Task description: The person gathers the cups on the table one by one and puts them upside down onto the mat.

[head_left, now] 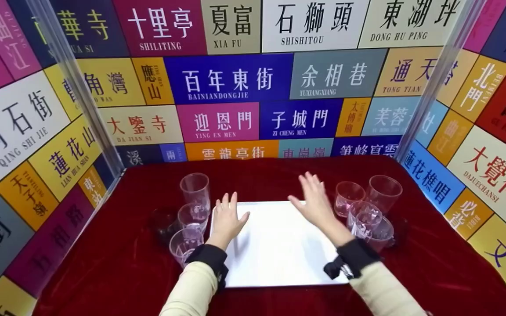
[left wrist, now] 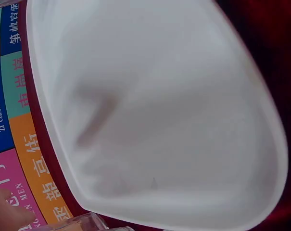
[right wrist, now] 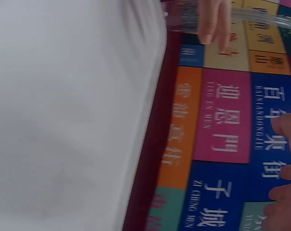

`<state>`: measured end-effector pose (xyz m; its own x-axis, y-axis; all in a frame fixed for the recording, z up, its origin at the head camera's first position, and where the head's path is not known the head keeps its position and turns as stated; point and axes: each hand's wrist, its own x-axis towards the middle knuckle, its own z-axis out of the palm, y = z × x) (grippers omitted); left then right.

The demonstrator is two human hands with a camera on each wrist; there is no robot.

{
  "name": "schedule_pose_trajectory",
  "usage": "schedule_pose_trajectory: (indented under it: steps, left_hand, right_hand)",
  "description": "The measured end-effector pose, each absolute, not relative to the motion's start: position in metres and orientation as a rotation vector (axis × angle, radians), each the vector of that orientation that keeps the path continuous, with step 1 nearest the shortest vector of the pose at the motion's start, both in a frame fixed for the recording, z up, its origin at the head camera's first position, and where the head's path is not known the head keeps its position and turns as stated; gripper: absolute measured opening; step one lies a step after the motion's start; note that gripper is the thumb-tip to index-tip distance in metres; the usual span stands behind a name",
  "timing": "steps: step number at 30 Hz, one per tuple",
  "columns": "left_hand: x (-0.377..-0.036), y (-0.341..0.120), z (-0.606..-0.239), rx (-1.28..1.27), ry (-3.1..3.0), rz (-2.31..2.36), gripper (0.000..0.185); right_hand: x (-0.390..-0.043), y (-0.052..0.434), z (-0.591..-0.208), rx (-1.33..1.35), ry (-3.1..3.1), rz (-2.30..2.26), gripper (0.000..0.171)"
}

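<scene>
- The white tray (head_left: 279,254) lies flat in the middle of the surface (head_left: 103,263), which is draped in dark red cloth; everything below is placed by this tray.
- Left of the tray stands a row of three clear plastic cups: a tall cup (head_left: 195,188) by the far left corner, a shorter cup (head_left: 193,217) just beside the left edge, and a near cup (head_left: 184,245) closest to the person.
- A dark round object (head_left: 164,221) sits left of those cups; what it is cannot be told.
- The left hand (head_left: 226,219) rests over the tray's far left corner, fingers straight and spread, the grip wide open and holding nothing.
- The tray is plain white, rectangular with rounded corners and a low raised rim, and nothing lies on it; the left wrist view (left wrist: 155,110) shows it bare.
- The right hand (head_left: 316,202) lies over the tray's far right corner, fingers straight and together, the grip open and holding nothing.
- Right of the tray stands a cluster of clear cups (head_left: 365,206), close together, just beside the right wrist.
- Walls of coloured signs (head_left: 231,79) with Chinese characters rise behind and to both sides of the tray.
</scene>
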<state>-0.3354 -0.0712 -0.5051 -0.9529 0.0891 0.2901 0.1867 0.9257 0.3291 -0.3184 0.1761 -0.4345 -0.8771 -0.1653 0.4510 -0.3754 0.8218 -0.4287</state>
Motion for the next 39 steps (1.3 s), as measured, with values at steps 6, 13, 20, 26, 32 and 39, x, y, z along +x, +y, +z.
schedule_pose_trajectory:
  steps: [6,13,20,26,32,39]
  left_hand:
    - [-0.335,-0.076,-0.502,-0.188,-2.832,-0.610,0.071]
    - [-0.333,-0.081,-0.506,-0.210,-2.863,-0.648,0.072]
    - [-0.333,-0.084,-0.509,-0.193,-2.894,-0.687,0.072]
    - [-0.334,-0.086,-0.509,-0.208,-2.908,-0.693,0.072]
    - [-0.334,-0.087,-0.511,-0.236,-2.904,-0.666,0.072]
    - [-0.334,-0.084,-0.509,-0.270,-2.920,-0.657,0.071]
  right_hand:
    - [-0.293,0.228,-0.399,0.405,-2.586,0.886,0.067]
    - [-0.276,0.319,-0.408,0.496,-2.604,1.129,0.065]
    - [-0.265,0.383,-0.447,0.606,-2.610,1.543,0.066]
    - [-0.263,0.395,-0.481,0.695,-2.530,1.845,0.079]
    - [-0.256,0.394,-0.488,0.673,-2.496,1.921,0.084]
    - [-0.247,0.391,-0.481,0.554,-2.645,1.643,0.077]
